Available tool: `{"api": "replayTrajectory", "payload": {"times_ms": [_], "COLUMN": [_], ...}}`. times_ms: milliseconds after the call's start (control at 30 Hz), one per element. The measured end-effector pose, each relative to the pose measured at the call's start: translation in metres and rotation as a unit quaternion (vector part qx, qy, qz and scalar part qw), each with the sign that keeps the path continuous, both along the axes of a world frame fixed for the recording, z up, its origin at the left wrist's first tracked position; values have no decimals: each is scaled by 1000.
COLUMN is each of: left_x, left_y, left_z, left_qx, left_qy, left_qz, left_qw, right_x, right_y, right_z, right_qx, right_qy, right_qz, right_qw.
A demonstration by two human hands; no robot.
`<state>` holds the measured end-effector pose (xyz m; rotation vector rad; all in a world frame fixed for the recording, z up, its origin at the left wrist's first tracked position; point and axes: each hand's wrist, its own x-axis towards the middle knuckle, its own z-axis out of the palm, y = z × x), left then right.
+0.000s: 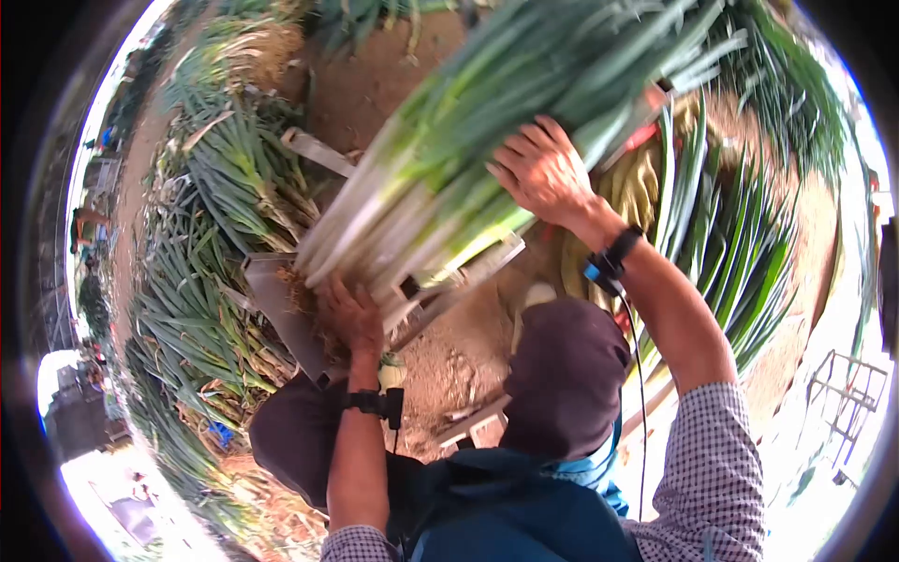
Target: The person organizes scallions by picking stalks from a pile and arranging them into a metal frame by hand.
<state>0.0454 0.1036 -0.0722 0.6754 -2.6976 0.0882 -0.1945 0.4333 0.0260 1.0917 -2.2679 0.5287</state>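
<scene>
A large bundle of long green onions [384, 201] lies slantwise on a wooden rack in front of me, white root ends toward me at the left, green leaves toward the upper right. My left hand [351, 317] presses against the root ends beside an upright metal plate [284, 309]; its fingers are apart. Across the green part rests my right hand [543, 169], palm down with fingers spread and slightly bent. The undersides of both hands are hidden. The leaf tips look blurred.
Heaps of green onions [201, 309] lie on the ground at the left, and more onions [726, 248] lie at the right. A wooden bar [318, 153] juts out at the rack's far side. Bare soil [459, 347] shows between my knees and the rack. Cords run from both wristbands.
</scene>
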Motion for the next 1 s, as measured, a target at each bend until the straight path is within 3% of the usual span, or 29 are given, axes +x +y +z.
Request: {"api": "replayTrajectory", "payload": {"times_ms": [133,167,267,367,533,600,633,767,867,1000], "left_x": [-2,0,4,6,13,15,14,13,13,16], "left_y": [15,20,22,17,12,13,15,23,22,16], "left_z": [22,29,39,39,38,38,37,35,40,58], "left_qx": [27,38,70,102,141,137,134,151,139,111], "left_qy": [-8,-10,29,117,182,200,215,220,241,207], "left_qz": [23,28,19,-18,-12,-27,-33,-19,-50,-71], "left_qw": [999,999,997,988,973,970,967,964,959,969], "right_x": [-5,-6,-9,-14,-27,-26,-21,-23,-31,-28], "right_y": [-16,-30,-83,-122,-132,-124,-118,-91,-78,-82], "right_z": [23,25,56,46,27,47,57,73,59,64], "right_qx": [43,-12,67,172,197,214,224,323,263,266], "right_qy": [-105,-118,-76,-42,-109,-174,-149,-337,-347,-405], "right_qz": [12,14,123,142,179,176,160,106,143,106], "right_qw": [993,993,987,974,958,945,950,878,889,868]}}
